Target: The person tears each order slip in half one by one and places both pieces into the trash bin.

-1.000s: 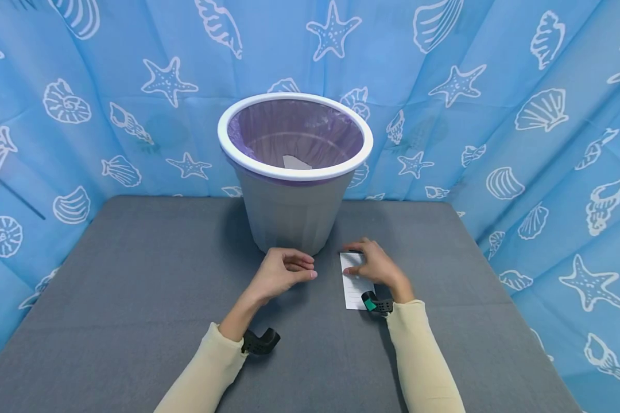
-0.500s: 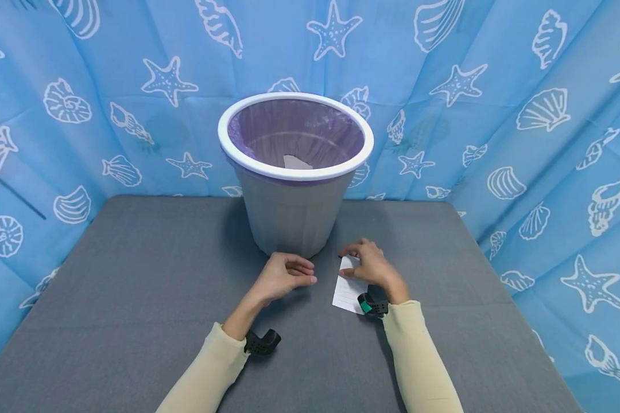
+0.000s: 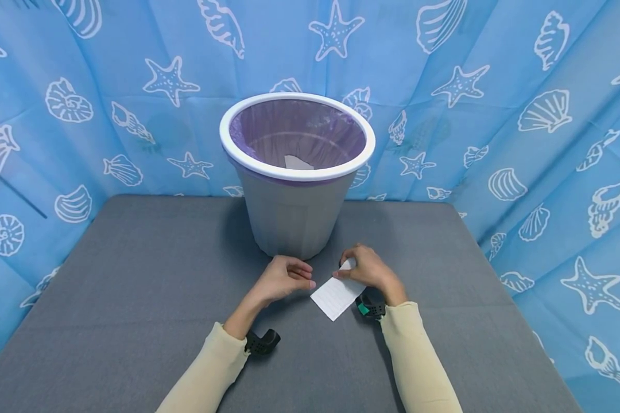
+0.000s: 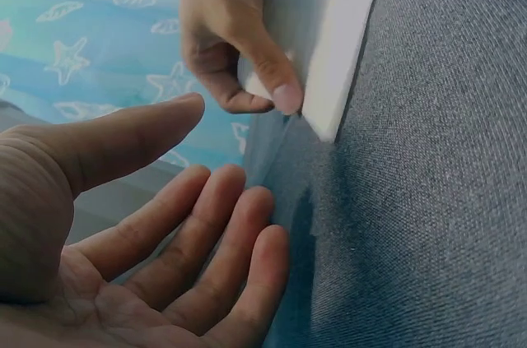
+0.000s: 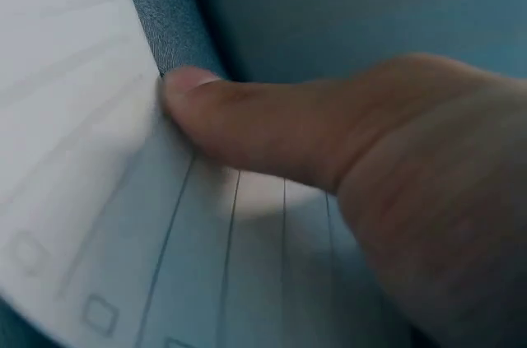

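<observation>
A small white sheet of lined paper (image 3: 334,296) is pinched by my right hand (image 3: 373,269), thumb on one face and fingers behind. Printed lines and small checkbox squares show on the paper (image 5: 66,134) in the right wrist view, with my thumb (image 5: 263,122) pressing across it. In the left wrist view the paper (image 4: 338,56) stands bent, its lower edge at the grey cloth. My left hand (image 3: 284,279) is beside the paper's near-left corner and holds nothing. Its fingers are loosely bent, with the thumb apart, in the left wrist view.
Behind the hands stands a grey bin (image 3: 297,218) with a white rim and purple liner. A white scrap (image 3: 297,163) shows inside it. A grey cloth (image 3: 150,275) covers the table, and a blue curtain (image 3: 175,132) with sea shapes hangs behind.
My right hand has drawn slightly nearer, and the paper has swung from upright in view to slanting, its near end now toward the left hand. The left hand has lowered slightly.
</observation>
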The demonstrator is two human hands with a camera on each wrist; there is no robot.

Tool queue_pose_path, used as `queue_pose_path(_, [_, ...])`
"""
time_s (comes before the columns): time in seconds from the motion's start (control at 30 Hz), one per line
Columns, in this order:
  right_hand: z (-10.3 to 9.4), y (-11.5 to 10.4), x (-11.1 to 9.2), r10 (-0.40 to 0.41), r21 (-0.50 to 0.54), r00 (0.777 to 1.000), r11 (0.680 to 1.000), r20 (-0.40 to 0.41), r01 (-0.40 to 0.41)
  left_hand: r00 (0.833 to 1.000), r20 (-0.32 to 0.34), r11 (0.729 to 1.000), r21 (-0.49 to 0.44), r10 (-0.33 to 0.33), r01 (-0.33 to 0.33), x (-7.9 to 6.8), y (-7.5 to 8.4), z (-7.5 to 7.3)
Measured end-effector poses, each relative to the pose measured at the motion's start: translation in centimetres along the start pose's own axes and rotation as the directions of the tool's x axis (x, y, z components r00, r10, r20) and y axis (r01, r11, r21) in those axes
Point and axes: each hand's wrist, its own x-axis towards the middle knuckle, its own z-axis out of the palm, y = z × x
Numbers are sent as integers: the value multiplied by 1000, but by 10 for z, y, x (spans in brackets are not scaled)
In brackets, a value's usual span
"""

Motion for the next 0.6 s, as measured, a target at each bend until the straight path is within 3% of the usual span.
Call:
queue_pose_path(0.17, [1, -3, 0, -5, 64, 999, 998, 47, 2, 1000, 3, 1000, 17, -12, 12, 0, 1, -1])
queue_pose_path(0.3, [-1, -7, 0, -71, 181, 997, 981, 19, 66, 1000, -7, 1000, 18, -20, 20, -1, 3, -2])
queue_pose_path(0.6, [-7, -27, 1, -187, 435, 970, 869, -155, 237, 997, -68, 996, 86, 34, -28, -1, 12, -6])
